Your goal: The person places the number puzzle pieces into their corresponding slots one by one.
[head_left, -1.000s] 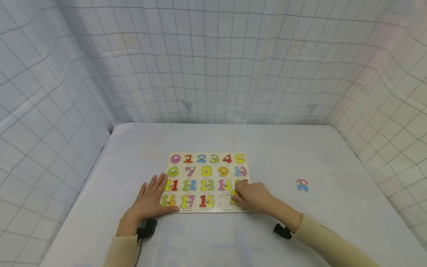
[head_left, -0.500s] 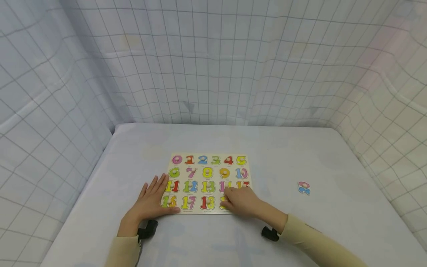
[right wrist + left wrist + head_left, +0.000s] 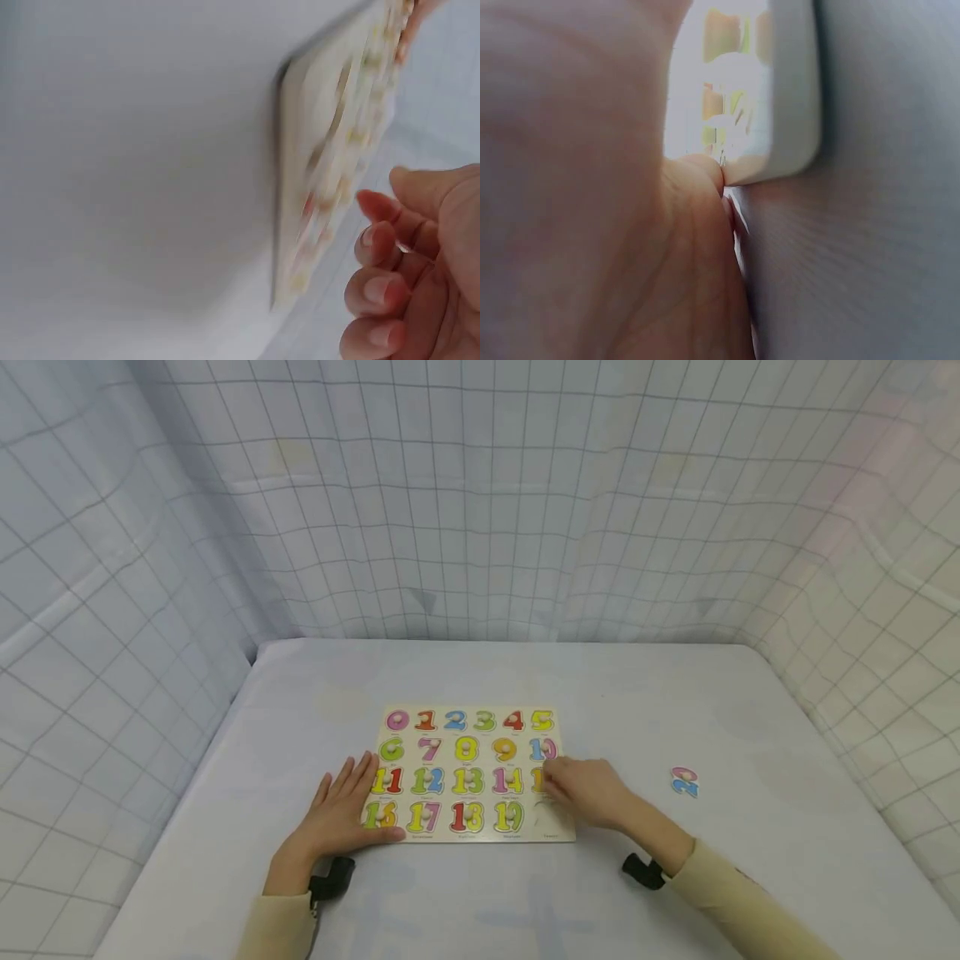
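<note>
My left hand [image 3: 337, 814] rests with fingers spread over the left edge of a wooden number puzzle board [image 3: 491, 838], thumb along its front corner. Colourful knobbed number pieces sit in the board's recesses, among them the 19 [image 3: 510, 816] in the front row. Over the board's right edge is my right hand [image 3: 592, 789], partly hiding the 15 [image 3: 537, 779]. In the right wrist view its fingers [image 3: 375, 292] are loosely curled, thumb apart, with nothing between them. A bare recess [image 3: 551, 814] shows at the front right corner. The 20 piece [image 3: 684, 782] lies turned on the table to the right.
A white cloth covers the table [image 3: 450, 902]. Grid-patterned curtains [image 3: 495, 527] hang behind and on both sides. Each wrist wears a black camera mount, one at the left wrist [image 3: 332, 877] and one at the right wrist [image 3: 643, 870].
The 19 piece, held by my right hand at first, now lies in its front-row recess. My right hand has let go and moved back to the right. My left hand has stayed put.
</note>
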### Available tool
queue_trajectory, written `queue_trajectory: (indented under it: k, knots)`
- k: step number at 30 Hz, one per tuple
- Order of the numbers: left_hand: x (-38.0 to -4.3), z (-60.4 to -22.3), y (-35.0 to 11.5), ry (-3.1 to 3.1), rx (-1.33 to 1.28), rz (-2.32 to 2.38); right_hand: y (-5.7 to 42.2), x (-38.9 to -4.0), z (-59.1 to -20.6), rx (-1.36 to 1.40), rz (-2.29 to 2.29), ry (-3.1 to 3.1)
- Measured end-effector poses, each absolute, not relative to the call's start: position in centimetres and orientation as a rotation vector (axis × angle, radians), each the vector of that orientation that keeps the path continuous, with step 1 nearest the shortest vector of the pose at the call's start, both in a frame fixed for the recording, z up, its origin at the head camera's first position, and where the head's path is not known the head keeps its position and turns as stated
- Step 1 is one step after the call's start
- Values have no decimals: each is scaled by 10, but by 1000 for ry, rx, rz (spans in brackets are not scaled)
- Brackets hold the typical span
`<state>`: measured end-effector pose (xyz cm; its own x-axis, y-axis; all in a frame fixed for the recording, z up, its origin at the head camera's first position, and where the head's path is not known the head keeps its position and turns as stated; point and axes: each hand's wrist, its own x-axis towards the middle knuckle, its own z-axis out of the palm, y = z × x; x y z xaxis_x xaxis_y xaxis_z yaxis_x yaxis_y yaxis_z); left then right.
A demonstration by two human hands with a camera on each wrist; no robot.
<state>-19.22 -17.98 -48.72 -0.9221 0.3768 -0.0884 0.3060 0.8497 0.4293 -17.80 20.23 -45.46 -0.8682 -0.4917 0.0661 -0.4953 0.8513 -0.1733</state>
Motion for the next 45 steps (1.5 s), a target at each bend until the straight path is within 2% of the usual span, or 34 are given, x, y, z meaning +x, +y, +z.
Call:
queue_trajectory:
  k: [6, 10, 14, 19, 29, 33, 39, 45]
  knots:
    - [-192, -488, -181, 2861, 536, 620, 290, -175, -449, 614, 65, -2902]
    - [-191, -486, -181, 2859, 537, 632, 338, -165, -441, 518, 72, -2962]
    - [-192, -485, -180, 2855, 541, 646, 367, -154, -441, 452, 84, -3012]
    - [-193, -486, -180, 2859, 544, 643, 383, -146, -455, 559, 35, -2900]
    - [-192, -487, -180, 2852, 541, 648, 391, -154, -462, 882, -223, -2667]
    - [-191, -485, -180, 2845, 542, 653, 384, -158, -457, 922, -175, -2588]
    - [-192, -484, -182, 2849, 537, 640, 340, -164, -449, 948, -64, -2569]
    - [-191, -483, -180, 2845, 548, 655, 284, -169, -450, 934, 8, -2808]
